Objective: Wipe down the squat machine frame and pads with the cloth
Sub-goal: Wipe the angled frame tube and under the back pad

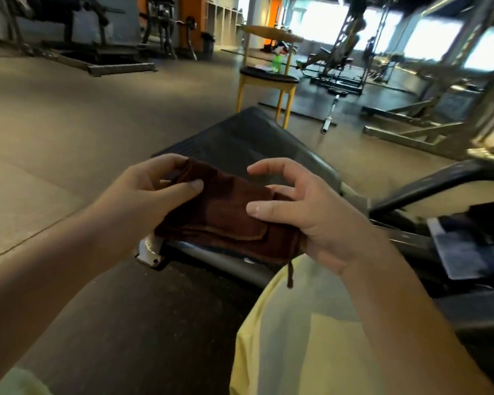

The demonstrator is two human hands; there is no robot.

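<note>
Spanning both, a folded brown cloth [226, 215] is pinched by the curled left grip [154, 192] and held under the thumb of the right grip [308, 220]; a black footplate [240, 138] is seen just beyond.

No readable text, label or number anywhere.

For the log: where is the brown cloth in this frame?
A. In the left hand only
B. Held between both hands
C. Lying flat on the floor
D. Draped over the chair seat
B: the left hand pinches one end of the folded cloth and the right hand holds the other end, thumb on top, with the black ribbed plate behind it.
</note>
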